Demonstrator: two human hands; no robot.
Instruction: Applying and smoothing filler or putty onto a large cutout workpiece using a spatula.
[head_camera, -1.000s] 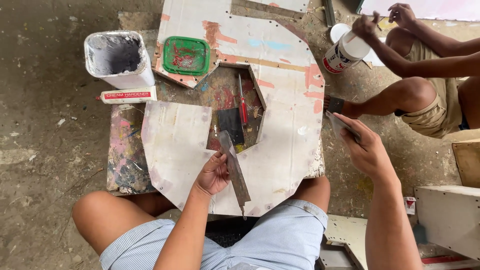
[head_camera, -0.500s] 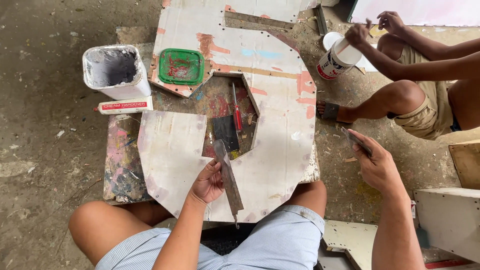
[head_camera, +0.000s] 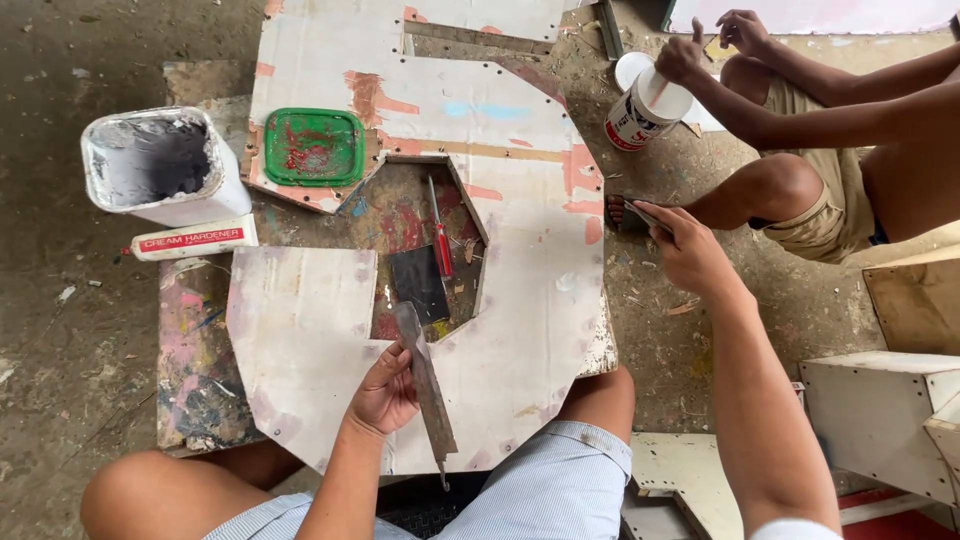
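Observation:
My left hand (head_camera: 383, 395) grips a long flat metal file (head_camera: 427, 390) that lies slanted on a white cut-out board (head_camera: 520, 320) across my lap. My right hand (head_camera: 688, 248) is stretched out to the right over the ground, fingers closed on a small thin flat blade (head_camera: 640, 214). In the board's opening lie a red-handled screwdriver (head_camera: 440, 240) and a dark square scraper (head_camera: 418, 283).
A green lid (head_camera: 315, 147) smeared with red sits on the board's far left. A white tub of grey putty (head_camera: 160, 165) and a white tube (head_camera: 195, 240) stand left of it. Another person (head_camera: 830, 140) sits at the top right, stirring a white can (head_camera: 640, 108). White wooden boxes (head_camera: 880, 420) stand at the right.
My right hand has moved away from the board and farther out toward the other person. My left hand stays on the file with little shift.

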